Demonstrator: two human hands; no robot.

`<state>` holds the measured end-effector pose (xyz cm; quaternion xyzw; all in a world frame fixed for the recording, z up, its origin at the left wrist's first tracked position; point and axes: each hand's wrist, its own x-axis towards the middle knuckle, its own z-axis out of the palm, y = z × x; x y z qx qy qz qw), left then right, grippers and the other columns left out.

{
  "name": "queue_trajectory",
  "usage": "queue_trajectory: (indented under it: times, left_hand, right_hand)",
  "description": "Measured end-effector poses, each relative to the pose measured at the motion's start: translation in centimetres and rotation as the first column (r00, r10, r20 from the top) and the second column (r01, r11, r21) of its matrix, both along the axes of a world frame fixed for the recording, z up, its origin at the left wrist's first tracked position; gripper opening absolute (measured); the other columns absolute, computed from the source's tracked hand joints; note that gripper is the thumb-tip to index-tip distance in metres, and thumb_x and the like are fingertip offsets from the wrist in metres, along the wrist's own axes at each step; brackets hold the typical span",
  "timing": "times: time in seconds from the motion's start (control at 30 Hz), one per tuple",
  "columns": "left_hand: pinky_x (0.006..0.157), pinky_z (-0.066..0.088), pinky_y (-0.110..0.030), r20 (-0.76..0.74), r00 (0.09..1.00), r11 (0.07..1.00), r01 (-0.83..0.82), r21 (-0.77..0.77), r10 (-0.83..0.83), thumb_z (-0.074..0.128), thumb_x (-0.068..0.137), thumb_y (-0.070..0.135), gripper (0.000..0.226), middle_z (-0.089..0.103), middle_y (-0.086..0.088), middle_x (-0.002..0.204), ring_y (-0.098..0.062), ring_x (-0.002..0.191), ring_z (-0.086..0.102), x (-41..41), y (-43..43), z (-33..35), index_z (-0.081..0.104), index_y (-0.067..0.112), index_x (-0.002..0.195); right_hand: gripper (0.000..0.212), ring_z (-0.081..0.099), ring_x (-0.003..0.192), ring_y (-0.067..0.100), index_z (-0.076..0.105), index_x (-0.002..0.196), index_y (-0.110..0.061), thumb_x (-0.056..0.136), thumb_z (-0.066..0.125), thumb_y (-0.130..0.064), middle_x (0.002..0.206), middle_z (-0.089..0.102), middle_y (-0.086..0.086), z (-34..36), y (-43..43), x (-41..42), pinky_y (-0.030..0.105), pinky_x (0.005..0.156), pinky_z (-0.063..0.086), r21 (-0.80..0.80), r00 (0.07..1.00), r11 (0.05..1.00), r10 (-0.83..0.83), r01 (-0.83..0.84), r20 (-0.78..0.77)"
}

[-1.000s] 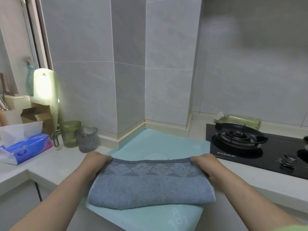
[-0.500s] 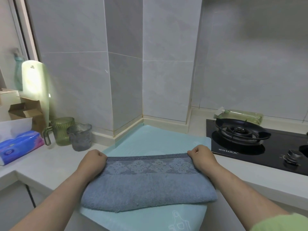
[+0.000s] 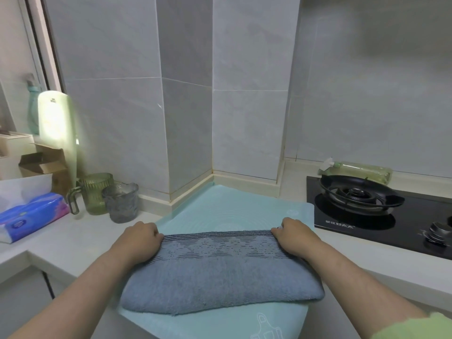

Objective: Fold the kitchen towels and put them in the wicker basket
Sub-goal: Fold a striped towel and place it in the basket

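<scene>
A blue-grey kitchen towel (image 3: 220, 280) with a dark patterned band along its far edge lies folded on a light teal mat (image 3: 234, 211) on the counter. My left hand (image 3: 139, 241) grips the far left corner of the towel with curled fingers. My right hand (image 3: 297, 237) grips the far right corner the same way. The towel's folded near edge bulges toward me. No wicker basket is in view.
A green glass mug (image 3: 96, 192) and a grey glass cup (image 3: 121, 203) stand left of the mat, with a tissue pack (image 3: 31, 216) and cardboard box (image 3: 45, 165) beyond. A black gas hob (image 3: 381, 211) lies to the right, a bottle (image 3: 357, 170) behind it.
The towel and both hands have stayed in the same grip at the far corners. The camera has tilted slightly, shifting the view.
</scene>
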<state>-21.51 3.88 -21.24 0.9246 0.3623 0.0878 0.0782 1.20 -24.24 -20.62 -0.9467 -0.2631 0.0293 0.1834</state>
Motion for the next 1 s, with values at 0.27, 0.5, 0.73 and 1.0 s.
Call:
queue_trajectory:
  times: [0.27,0.5,0.73,1.0]
  left_hand:
    - [0.069,0.044,-0.034,0.255,0.967,1.0,-0.02,0.011,0.017,0.045,0.1,0.034,0.022,0.059,-0.003,0.087,-0.021,0.079,0.056,0.6,0.3,0.3,0.051,0.017,0.088]
    - [0.07,0.046,-0.037,0.255,0.966,0.999,0.031,0.013,-0.034,0.048,0.099,0.032,0.021,0.057,-0.007,0.089,-0.022,0.078,0.053,3.2,1.4,0.0,0.049,0.014,0.087]
    - [0.098,0.042,-0.039,0.309,0.949,0.992,-0.025,-0.125,0.063,0.048,0.098,0.041,0.052,0.053,-0.017,0.138,-0.032,0.123,0.052,1.4,1.1,0.7,0.045,0.009,0.139]
    - [0.11,0.028,-0.026,0.082,0.875,0.876,0.466,0.125,-0.478,0.031,0.075,0.072,0.075,0.046,0.01,0.145,-0.016,0.132,0.043,-2.0,-9.7,1.6,0.048,0.03,0.135]
  right_hand:
    - [0.026,0.05,0.078,0.021,0.046,0.096,-0.009,0.101,0.043,-0.034,0.083,0.053,0.001,0.1,0.8,0.2,0.032,0.06,0.033,0.252,1.0,0.968,0.008,-0.012,0.018]
    - [0.025,0.049,0.083,0.025,0.043,0.099,-0.008,0.101,0.047,-0.033,0.102,0.06,0.014,0.0,2.9,1.7,0.033,0.068,0.036,0.202,0.999,0.978,-0.05,0.049,-0.001]
    - [0.032,0.056,0.072,0.026,0.059,0.088,-0.004,0.087,0.062,-0.037,0.086,0.063,0.012,1.7,0.9,1.8,0.028,0.063,0.041,0.297,0.949,0.928,-0.14,0.225,-0.282]
    - [0.037,0.053,0.069,0.018,0.056,0.084,-0.009,0.087,0.061,-0.045,0.081,0.06,0.0,1.1,-4.3,-3.0,0.033,0.064,0.038,0.417,0.955,0.893,-0.046,0.171,-0.294]
